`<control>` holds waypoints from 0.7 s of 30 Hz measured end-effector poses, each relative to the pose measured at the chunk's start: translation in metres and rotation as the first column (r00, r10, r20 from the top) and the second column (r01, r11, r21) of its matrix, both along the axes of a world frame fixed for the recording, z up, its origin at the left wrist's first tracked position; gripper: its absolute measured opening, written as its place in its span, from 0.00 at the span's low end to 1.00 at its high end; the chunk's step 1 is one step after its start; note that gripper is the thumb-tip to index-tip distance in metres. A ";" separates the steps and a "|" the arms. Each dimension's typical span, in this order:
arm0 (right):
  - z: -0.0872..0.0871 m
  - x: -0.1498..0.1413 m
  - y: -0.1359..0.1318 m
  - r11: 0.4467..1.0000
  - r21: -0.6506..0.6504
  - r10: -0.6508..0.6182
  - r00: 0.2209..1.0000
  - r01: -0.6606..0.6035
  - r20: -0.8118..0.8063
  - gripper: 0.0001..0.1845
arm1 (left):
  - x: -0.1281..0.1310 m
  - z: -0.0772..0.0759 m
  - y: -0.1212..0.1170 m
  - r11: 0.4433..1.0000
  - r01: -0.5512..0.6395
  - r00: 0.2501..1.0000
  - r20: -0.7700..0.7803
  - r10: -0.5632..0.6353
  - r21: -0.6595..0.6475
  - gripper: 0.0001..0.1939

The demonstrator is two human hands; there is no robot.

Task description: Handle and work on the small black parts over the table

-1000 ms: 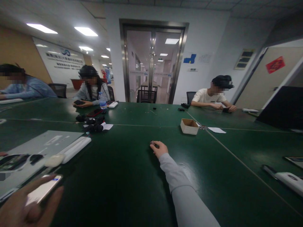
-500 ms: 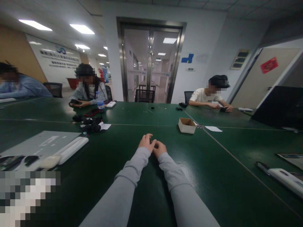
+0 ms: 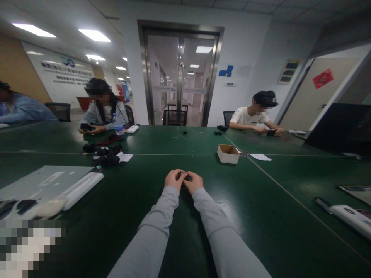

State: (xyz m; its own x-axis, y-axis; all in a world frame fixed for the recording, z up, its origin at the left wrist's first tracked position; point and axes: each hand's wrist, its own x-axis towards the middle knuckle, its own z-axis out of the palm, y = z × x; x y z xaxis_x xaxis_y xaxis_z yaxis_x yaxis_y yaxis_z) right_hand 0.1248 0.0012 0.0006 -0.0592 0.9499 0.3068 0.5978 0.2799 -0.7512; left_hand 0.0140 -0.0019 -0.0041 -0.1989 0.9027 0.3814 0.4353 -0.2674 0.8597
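Observation:
My left hand (image 3: 174,178) and my right hand (image 3: 194,182) meet over the green table (image 3: 130,216), fingertips touching each other. Both are closed, with the fingers curled in a pinch. A small dark bit (image 3: 180,174) shows at the left fingertips, too small to name. The fingers hide most of whatever lies between them. To the right and farther off stands an open cardboard box (image 3: 228,157), apart from both hands.
Black gear (image 3: 107,156) and a water bottle (image 3: 118,126) are at the left. A grey flat case (image 3: 46,179) lies nearer. White paper (image 3: 261,157) rests beside the box. A white device (image 3: 350,216) lies at the right. Several people sit around the table.
My left hand has turned inward and its raised fingers have lowered and curled to meet the right fingertips. My view has shifted slightly to the right.

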 end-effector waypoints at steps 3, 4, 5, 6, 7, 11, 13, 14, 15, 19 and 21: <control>0.000 -0.005 0.005 0.997 -0.072 -0.016 0.988 0.005 -0.152 0.09 | -0.001 -0.002 0.010 1.000 -0.021 0.999 0.030 0.022 -0.020 0.08; -0.001 -0.006 0.008 0.996 -0.094 -0.018 0.978 -0.001 -0.208 0.09 | -0.001 -0.003 0.013 0.999 -0.026 0.999 0.039 0.027 -0.021 0.08; -0.002 -0.007 0.010 0.993 -0.114 -0.018 0.962 -0.014 -0.272 0.10 | -0.001 -0.004 0.016 0.999 -0.034 0.998 0.048 0.035 -0.022 0.08; -0.004 -0.007 0.014 0.991 -0.131 -0.012 0.940 -0.035 -0.340 0.11 | -0.001 -0.005 0.018 0.999 -0.044 0.997 0.062 0.045 -0.024 0.09; -0.006 -0.006 0.017 0.987 -0.144 0.002 0.914 -0.066 -0.406 0.13 | -0.002 -0.006 0.020 0.998 -0.048 0.995 0.085 0.050 -0.026 0.09; -0.015 0.002 0.027 0.968 -0.139 0.081 0.782 -0.210 -0.618 0.18 | -0.003 -0.010 0.024 0.998 0.039 0.971 0.236 -0.026 -0.050 0.12; -0.018 0.007 0.030 0.961 -0.124 0.098 0.724 -0.247 -0.683 0.19 | -0.003 -0.011 0.025 0.995 0.083 0.951 0.302 -0.064 -0.051 0.13; -0.018 0.008 0.031 0.959 -0.122 0.096 0.701 -0.255 -0.707 0.19 | -0.003 -0.012 0.025 0.995 0.088 0.946 0.316 -0.068 -0.049 0.14; -0.019 0.010 0.032 0.958 -0.120 0.094 0.683 -0.259 -0.725 0.20 | -0.003 -0.012 0.026 0.995 0.086 0.946 0.318 -0.067 -0.045 0.15; -0.020 0.012 0.035 0.952 -0.111 0.097 0.624 -0.285 -0.776 0.23 | -0.001 -0.012 0.028 0.996 0.087 0.956 0.282 -0.079 -0.019 0.16; -0.021 0.012 0.036 0.954 -0.102 0.093 0.602 -0.282 -0.793 0.24 | -0.001 -0.012 0.029 0.996 0.085 0.955 0.286 -0.078 -0.013 0.15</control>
